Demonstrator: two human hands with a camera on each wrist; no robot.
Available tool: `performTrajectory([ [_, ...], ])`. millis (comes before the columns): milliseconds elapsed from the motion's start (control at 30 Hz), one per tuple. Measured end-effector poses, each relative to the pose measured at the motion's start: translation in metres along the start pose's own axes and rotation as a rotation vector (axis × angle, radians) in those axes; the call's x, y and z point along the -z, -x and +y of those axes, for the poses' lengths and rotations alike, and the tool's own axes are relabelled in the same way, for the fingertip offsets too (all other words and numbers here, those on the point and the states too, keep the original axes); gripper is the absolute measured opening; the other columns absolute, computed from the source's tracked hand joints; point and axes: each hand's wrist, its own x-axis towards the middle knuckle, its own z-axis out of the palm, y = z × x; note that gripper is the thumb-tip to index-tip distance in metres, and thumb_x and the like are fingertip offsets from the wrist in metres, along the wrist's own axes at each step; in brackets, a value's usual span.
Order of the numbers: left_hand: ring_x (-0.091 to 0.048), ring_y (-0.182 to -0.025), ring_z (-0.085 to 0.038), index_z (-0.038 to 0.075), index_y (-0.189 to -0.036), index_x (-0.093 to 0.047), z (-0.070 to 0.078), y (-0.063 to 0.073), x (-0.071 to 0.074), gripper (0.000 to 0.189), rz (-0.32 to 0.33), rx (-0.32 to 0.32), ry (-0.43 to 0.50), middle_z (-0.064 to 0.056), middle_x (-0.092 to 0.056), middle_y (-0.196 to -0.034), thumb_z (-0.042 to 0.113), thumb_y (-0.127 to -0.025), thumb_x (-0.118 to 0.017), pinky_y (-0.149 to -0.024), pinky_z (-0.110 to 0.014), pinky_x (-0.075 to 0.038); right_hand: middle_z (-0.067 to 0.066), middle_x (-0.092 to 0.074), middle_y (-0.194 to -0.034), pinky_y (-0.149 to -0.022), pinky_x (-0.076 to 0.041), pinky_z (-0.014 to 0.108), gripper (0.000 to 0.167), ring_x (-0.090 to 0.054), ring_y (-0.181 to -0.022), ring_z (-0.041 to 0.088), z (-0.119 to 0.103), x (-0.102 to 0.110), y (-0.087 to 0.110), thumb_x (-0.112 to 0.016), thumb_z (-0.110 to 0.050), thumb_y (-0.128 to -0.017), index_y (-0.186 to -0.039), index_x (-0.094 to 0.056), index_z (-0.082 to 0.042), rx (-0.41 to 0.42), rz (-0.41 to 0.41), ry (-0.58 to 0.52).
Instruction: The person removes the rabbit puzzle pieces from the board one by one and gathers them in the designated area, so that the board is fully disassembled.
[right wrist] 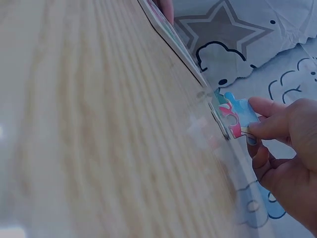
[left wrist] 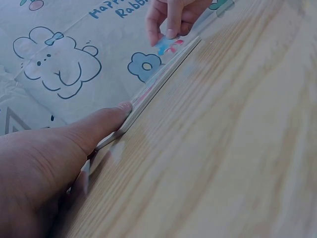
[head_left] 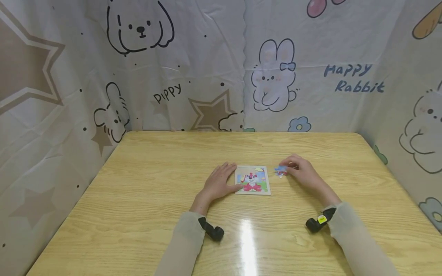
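A small square jigsaw puzzle in a pale frame lies flat on the table, showing a pink and white cartoon animal. Along its top runs a beige strip, with a pale yellow patch at the right corner. My left hand rests at the frame's left side, fingers extended by the upper corner and thumb on the lower edge. To the right of the frame, my right hand pinches a blue and pink jigsaw piece between thumb and fingertips. A thin flat edge shows at the tabletop just beside that piece.
The wood-grain table extends around the puzzle on every side. A printed curtain with cartoon animals hangs behind and beside it. Black wrist cameras are strapped on both wrists, the left one low over the table.
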Motion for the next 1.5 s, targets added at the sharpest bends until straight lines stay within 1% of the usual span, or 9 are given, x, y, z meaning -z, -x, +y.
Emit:
performTrajectory([
  [467,-0.016,-0.154,-0.023,0.018,-0.154,-0.032,-0.001,0.001,0.0,0.08,0.004,-0.01,-0.01,-0.001,-0.029,-0.162,0.055,-0.09,-0.061,-0.129,-0.042,-0.012,0.017,-0.062,-0.118,-0.1,-0.05,0.054,0.023,-0.062,-0.109,0.038,0.015,0.016,0.01,-0.056,0.0,-0.095,-0.115,-0.067,-0.003,-0.026,0.028,0.008],
  [667,-0.017,-0.154,-0.023,0.018,-0.154,-0.032,-0.002,0.0,0.0,0.08,0.007,-0.009,-0.012,-0.001,-0.03,-0.162,0.055,-0.09,-0.061,-0.129,-0.043,-0.012,0.015,-0.063,-0.117,-0.097,-0.05,0.041,0.023,-0.063,-0.109,0.035,0.019,0.022,0.012,-0.056,-0.001,-0.095,-0.115,-0.068,-0.004,-0.041,0.029,0.04],
  [767,-0.016,-0.154,-0.022,0.018,-0.154,-0.032,-0.002,0.0,0.0,0.08,0.007,-0.002,-0.013,0.0,-0.03,-0.162,0.056,-0.089,-0.062,-0.129,-0.042,-0.011,0.016,-0.063,-0.116,-0.095,-0.05,0.039,0.024,-0.062,-0.108,0.036,0.02,0.024,0.013,-0.056,0.0,-0.095,-0.116,-0.068,-0.004,-0.032,0.027,0.037],
  [867,-0.016,-0.154,-0.021,0.019,-0.154,-0.032,-0.002,0.001,0.0,0.081,0.008,0.003,-0.013,0.0,-0.03,-0.162,0.056,-0.089,-0.062,-0.129,-0.042,-0.011,0.017,-0.063,-0.115,-0.092,-0.05,0.032,0.024,-0.062,-0.106,0.035,0.022,0.025,0.012,-0.056,0.001,-0.095,-0.115,-0.068,-0.003,-0.027,0.021,0.041],
  [1000,-0.016,-0.154,-0.021,0.019,-0.154,-0.032,-0.002,0.001,0.0,0.081,0.008,0.004,-0.012,0.001,-0.029,-0.162,0.056,-0.089,-0.062,-0.129,-0.041,-0.01,0.018,-0.064,-0.113,-0.088,-0.047,0.025,0.023,-0.061,-0.104,0.031,0.023,0.024,0.011,-0.057,0.001,-0.094,-0.114,-0.068,-0.002,-0.031,0.008,0.047],
  [1167,-0.016,-0.154,-0.022,0.018,-0.154,-0.032,-0.002,0.002,0.0,0.081,0.006,-0.004,-0.011,0.0,-0.029,-0.162,0.056,-0.089,-0.062,-0.129,-0.042,-0.011,0.019,-0.063,-0.113,-0.086,-0.047,0.028,0.022,-0.058,-0.1,0.028,0.023,0.022,0.01,-0.057,0.001,-0.094,-0.114,-0.068,-0.001,-0.041,-0.004,0.056],
  [1367,-0.016,-0.154,-0.022,0.018,-0.154,-0.031,-0.001,0.002,0.001,0.081,0.002,-0.008,-0.009,0.0,-0.029,-0.162,0.056,-0.089,-0.062,-0.129,-0.043,-0.011,0.022,-0.06,-0.121,-0.097,-0.047,0.051,0.024,-0.055,-0.113,0.038,0.025,0.023,0.009,-0.054,-0.001,-0.097,-0.117,-0.066,0.0,-0.089,-0.045,0.041],
  [1433,-0.016,-0.154,-0.023,0.018,-0.154,-0.031,0.0,0.001,0.001,0.081,0.003,-0.01,-0.01,-0.001,-0.029,-0.163,0.056,-0.089,-0.061,-0.129,-0.043,-0.011,0.023,-0.059,-0.121,-0.1,-0.045,0.055,0.024,-0.054,-0.115,0.04,0.025,0.023,0.009,-0.054,-0.001,-0.097,-0.118,-0.066,0.0,-0.092,-0.058,0.04],
  [1500,-0.015,-0.154,-0.023,0.018,-0.154,-0.032,0.0,0.001,0.001,0.081,0.004,-0.013,-0.009,-0.001,-0.029,-0.163,0.055,-0.089,-0.062,-0.129,-0.043,-0.011,0.022,-0.059,-0.12,-0.1,-0.045,0.055,0.024,-0.053,-0.116,0.039,0.026,0.024,0.009,-0.054,-0.001,-0.097,-0.118,-0.065,-0.001,-0.089,-0.067,0.047],
])
